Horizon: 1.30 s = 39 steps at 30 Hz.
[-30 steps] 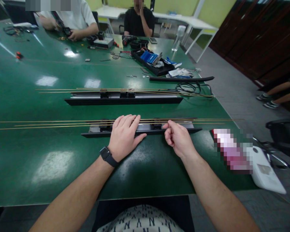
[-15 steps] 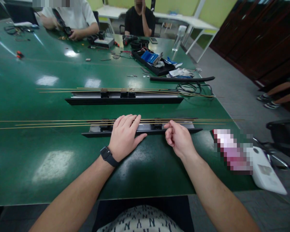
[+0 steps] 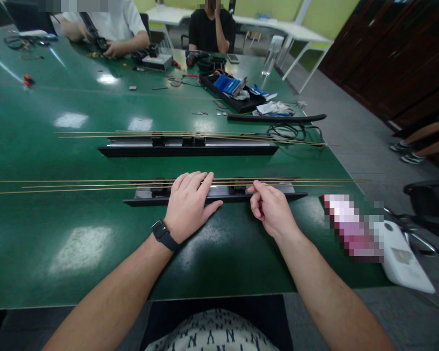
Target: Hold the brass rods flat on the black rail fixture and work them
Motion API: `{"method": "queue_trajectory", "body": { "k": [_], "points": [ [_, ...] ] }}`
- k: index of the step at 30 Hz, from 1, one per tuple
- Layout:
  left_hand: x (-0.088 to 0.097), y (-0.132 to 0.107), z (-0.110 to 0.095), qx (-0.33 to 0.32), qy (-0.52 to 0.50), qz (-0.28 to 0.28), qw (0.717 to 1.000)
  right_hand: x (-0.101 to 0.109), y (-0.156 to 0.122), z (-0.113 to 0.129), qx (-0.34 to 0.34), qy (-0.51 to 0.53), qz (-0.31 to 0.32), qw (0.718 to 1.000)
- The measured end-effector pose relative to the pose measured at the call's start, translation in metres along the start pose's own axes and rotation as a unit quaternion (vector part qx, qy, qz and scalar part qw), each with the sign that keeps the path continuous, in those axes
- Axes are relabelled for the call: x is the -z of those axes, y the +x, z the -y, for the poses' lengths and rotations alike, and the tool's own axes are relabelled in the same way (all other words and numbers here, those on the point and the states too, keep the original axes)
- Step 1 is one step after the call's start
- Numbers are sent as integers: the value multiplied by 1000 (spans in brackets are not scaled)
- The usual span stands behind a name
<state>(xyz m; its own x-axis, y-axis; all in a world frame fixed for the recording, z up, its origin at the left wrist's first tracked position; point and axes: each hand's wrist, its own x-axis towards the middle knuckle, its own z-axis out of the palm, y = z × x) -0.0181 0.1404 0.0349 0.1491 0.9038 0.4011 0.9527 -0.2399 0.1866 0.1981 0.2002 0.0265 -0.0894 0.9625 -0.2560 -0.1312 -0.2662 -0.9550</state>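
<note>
Stretching out under both your hands is the glossy green surface (image 3: 76,243). Beyond your fingertips a far black rail (image 3: 186,150) is lying crosswise with thin rods of its own on top. A near black rail (image 3: 230,194) is sitting directly beneath your hands, running left to right. Long brass rods (image 3: 76,185) are lying along it, reaching far out past your left hand and past your right.

Your left hand (image 3: 188,207) is resting palm down, fingers flat and close together, pressing the rods and the near rail onto the surface. Your right hand (image 3: 272,209) is loosely curled, thumb and forefinger pinching one rod just to the right of your left hand.

The rods are looking slender and are overhanging a long way. I judge that a sideways tug from your right hand is risking a bent rod or one sliding off the rail. Easing your left palm could let the rail skate on the slick surface.
</note>
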Motion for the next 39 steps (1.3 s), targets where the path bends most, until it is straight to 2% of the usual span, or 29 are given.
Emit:
{"method": "queue_trajectory", "body": {
  "k": [16,31,39],
  "points": [
    [-1,0,1,-2,9,3,1000,-3,0,0,-7,52,-22,998],
    [1,0,0,-1,3,-2,1000,-1,2,-2,5,3,-5,1000],
    [-1,-1,0,-2,6,1,1000,-2,1,-1,1,20,-11,1000]
  ]
}}
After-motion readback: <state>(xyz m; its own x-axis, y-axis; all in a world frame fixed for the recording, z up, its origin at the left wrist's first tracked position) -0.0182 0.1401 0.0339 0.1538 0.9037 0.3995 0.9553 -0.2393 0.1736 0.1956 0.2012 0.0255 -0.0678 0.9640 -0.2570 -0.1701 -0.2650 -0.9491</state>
